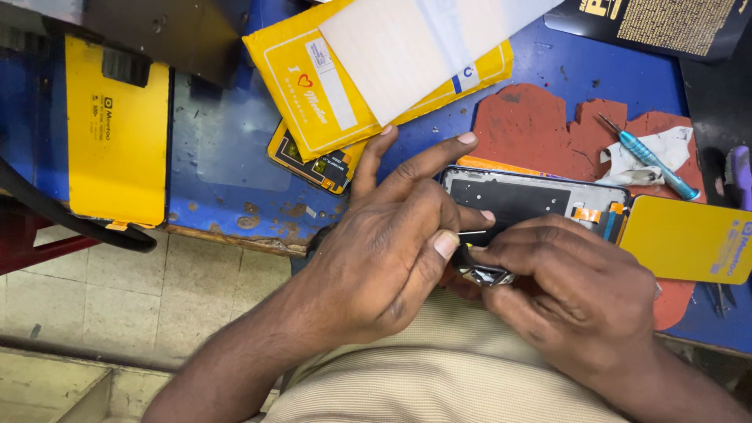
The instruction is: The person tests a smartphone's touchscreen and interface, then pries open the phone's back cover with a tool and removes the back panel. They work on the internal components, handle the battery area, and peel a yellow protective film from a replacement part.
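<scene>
Black phone frame (pixel 517 200) between both hands' fingers (pixel 439 243)

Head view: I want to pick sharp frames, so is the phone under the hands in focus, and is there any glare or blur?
Head view: the phone frame and both hands, left and right, look sharp; lighting is even with soft shadows; mild sheen on the blue mat; the screwdriver is crisp; no motion blur shows.

Bright, even overhead light, soft shadows, mild glare on yellow pkgs, sharp focus, no blur.
</scene>
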`<control>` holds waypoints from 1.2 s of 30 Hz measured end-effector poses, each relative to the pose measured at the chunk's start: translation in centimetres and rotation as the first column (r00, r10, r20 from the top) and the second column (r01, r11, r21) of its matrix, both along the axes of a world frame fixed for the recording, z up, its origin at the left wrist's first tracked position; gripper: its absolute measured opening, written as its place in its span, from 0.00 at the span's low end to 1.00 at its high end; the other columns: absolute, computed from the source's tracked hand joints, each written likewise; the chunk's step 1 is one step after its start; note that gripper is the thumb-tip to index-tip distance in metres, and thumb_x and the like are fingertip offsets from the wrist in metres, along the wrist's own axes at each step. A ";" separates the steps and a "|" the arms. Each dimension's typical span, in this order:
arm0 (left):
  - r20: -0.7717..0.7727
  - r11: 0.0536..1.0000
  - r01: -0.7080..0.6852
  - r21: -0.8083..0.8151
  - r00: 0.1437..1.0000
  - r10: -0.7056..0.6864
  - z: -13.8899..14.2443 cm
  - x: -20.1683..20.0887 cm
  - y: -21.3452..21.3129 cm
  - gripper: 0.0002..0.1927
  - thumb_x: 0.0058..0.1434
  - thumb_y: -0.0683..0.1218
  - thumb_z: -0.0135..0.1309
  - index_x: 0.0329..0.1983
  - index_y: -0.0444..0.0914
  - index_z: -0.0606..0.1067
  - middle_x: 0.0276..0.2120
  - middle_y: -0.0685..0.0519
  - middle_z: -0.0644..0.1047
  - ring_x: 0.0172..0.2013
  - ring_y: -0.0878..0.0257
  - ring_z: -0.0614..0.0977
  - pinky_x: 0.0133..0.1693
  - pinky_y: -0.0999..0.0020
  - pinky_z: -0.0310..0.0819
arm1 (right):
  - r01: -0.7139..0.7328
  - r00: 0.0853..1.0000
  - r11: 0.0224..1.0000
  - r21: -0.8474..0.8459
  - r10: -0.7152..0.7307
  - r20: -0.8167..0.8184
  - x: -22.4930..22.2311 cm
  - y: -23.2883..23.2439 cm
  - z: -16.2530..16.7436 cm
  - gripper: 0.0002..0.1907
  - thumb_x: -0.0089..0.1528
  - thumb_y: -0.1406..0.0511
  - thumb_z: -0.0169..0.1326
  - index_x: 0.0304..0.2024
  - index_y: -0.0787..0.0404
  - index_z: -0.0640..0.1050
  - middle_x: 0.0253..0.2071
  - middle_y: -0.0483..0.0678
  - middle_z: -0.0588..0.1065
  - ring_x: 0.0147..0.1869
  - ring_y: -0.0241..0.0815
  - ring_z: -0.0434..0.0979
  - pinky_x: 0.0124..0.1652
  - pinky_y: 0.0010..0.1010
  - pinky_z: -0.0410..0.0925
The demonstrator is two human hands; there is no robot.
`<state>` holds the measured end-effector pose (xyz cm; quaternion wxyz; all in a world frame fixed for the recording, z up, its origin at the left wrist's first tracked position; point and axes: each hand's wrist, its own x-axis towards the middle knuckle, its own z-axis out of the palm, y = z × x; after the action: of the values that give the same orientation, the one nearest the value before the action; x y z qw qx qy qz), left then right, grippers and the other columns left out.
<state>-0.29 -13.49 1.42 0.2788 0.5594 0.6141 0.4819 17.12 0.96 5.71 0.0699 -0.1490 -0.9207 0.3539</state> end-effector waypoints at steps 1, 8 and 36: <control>-0.001 1.000 -0.004 0.004 1.000 0.004 0.0 0.0 0.0 0.06 0.75 0.43 0.40 0.43 0.37 0.68 0.49 0.53 0.82 0.76 0.47 0.63 0.76 0.33 0.33 | -0.010 1.000 1.000 -0.005 0.010 0.007 -0.1 0.2 0.1 0.15 0.48 0.72 0.66 0.38 0.66 0.79 0.35 0.49 0.79 0.41 0.45 0.83 0.38 0.31 0.75; -0.024 1.000 -0.019 -0.001 1.000 0.019 -0.2 0.3 0.0 0.05 0.73 0.42 0.42 0.44 0.37 0.68 0.48 0.52 0.81 0.76 0.48 0.62 0.76 0.31 0.31 | -0.107 0.992 0.994 -0.015 0.107 0.064 -0.9 1.9 0.8 0.14 0.50 0.70 0.64 0.39 0.65 0.80 0.36 0.48 0.81 0.39 0.43 0.84 0.35 0.30 0.75; -0.136 0.999 -0.049 0.016 0.989 0.051 -0.3 0.7 0.2 0.11 0.68 0.41 0.45 0.51 0.35 0.74 0.49 0.52 0.79 0.73 0.49 0.63 0.75 0.28 0.31 | -0.207 0.922 0.977 -0.058 0.214 0.321 -0.1 5.8 1.7 0.19 0.50 0.63 0.66 0.44 0.55 0.82 0.40 0.41 0.80 0.41 0.41 0.81 0.39 0.29 0.72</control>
<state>0.41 -13.30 1.15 0.2205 0.5771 0.6427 0.4530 16.97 6.72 7.43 -0.1231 -0.1063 -0.9261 0.3404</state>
